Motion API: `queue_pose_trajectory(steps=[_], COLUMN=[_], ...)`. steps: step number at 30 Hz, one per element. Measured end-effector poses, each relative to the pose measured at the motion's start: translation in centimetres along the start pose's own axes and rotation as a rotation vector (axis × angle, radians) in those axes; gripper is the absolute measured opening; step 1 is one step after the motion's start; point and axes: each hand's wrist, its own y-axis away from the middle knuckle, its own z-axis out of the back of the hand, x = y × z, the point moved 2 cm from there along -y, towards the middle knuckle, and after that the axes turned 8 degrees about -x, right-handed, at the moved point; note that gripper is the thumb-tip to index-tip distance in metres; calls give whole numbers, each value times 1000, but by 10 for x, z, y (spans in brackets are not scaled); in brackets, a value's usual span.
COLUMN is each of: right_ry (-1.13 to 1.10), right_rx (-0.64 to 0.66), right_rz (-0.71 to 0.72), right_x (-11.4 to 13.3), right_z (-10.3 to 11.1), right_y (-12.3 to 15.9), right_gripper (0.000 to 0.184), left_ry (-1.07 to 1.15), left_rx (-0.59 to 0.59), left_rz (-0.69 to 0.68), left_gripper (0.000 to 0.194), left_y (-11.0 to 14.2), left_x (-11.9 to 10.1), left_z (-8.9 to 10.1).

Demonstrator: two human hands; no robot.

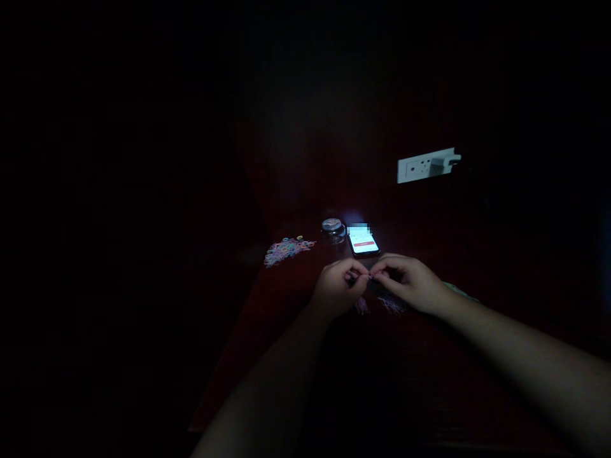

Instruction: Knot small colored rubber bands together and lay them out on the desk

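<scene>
Head view: your left hand (338,287) and right hand (414,284) pinch narrowly on a small pinkish piece (370,276), which sits between their nearly meeting fingertips, just your side of the lit phone (364,243).

Room very dark; far left and far right of the view near black, detail unreadable. Surface (260,324): dark red-brown; left edge shows as a slanting line running down to a corner at lower left. Wall (315,146) behind: dark, faint reddish tint, dim greyish patch higher up. White socket plate (414,170) on the wall, right of centre, slanted in view; holes visible, white plug (445,163) seated at its right end. Light: phone screen (363,245) bright, faint bluish glow (354,217) just behind it. Floor too dark to make out.
</scene>
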Motion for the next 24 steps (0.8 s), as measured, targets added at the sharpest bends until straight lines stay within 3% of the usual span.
queue_pose_trajectory(steps=[5,12,24], right_ry=[-56,-12,6], right_rx=[-56,-5,-11], right_rz=[10,35,-13], right_x=[2,5,0], right_z=[1,-2,-2], right_y=[1,2,2], right_gripper=[14,5,10], left_ry=[9,17,47], left_rx=[-7,4,51], left_rz=[-10,27,97], left_gripper=[4,3,3], left_y=[1,1,1], left_x=[0,0,5], left_z=[1,2,5])
